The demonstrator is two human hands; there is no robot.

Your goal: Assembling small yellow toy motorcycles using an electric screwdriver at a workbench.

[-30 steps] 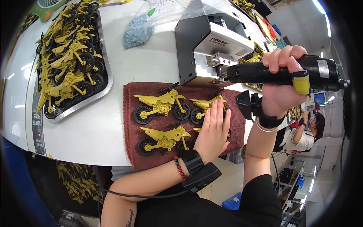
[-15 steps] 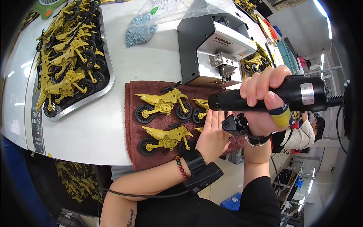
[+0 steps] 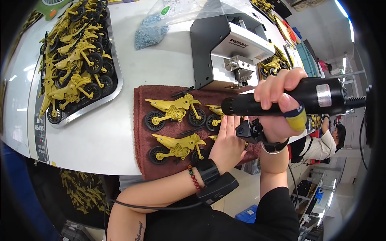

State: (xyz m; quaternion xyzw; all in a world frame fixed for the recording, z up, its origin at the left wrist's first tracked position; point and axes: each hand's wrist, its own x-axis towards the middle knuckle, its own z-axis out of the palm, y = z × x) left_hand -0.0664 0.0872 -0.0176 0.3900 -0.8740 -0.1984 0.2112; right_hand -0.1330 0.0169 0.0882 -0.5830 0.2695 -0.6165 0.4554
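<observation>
My right hand [image 3: 278, 91] is wrapped round a black electric screwdriver [image 3: 243, 105], held almost level with its cable end to the right. Below the screwdriver's left end, my left hand [image 3: 227, 145] lies with fingers stretched out over the right part of a brown towel [image 3: 140, 132]. Two yellow toy motorcycles, an upper one [image 3: 177, 109] and a lower one [image 3: 180, 146], lie on their sides to its left. Another toy motorcycle [image 3: 213, 121] beside my left fingers is mostly hidden by the hand and tool. The screwdriver's tip and my left fingertips cannot be made out clearly.
Behind the towel stands a grey-and-black screw feeder [image 3: 241, 48]. A metal tray [image 3: 117, 86] piled with toy motorcycles is at the left. A clear bag of small blue-grey pieces [image 3: 150, 34] lies at the back. A person [image 3: 321, 140] works far right.
The view has shifted very slightly. Both hands, the screwdriver and the toy motorcycles keep nearly the same places.
</observation>
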